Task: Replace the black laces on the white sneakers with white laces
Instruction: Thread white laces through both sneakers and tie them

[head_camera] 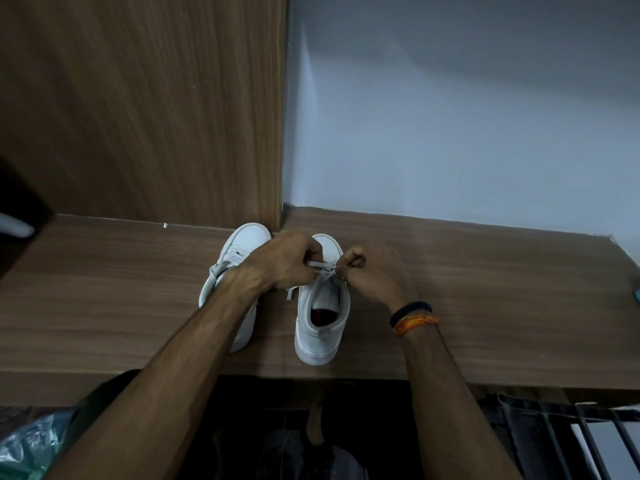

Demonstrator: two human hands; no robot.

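Two white sneakers stand side by side on a wooden shelf [485, 289], toes toward the wall. Over the right sneaker [322, 327], my left hand [284, 261] and my right hand [370, 271] each pinch one end of a white lace [323, 266] stretched between them above the tongue. A loose lace end hangs by the sneaker's left side. The left sneaker [242, 244] is partly hidden under my left forearm; white laces show on it. No black lace is in view.
A wooden panel [156, 116] rises behind the left sneaker and a pale wall [450, 116] behind the right one. A dark object [20, 216] sits at the shelf's far left. Below the shelf edge are a plastic bag [27, 448] and a dark rack [571, 438].
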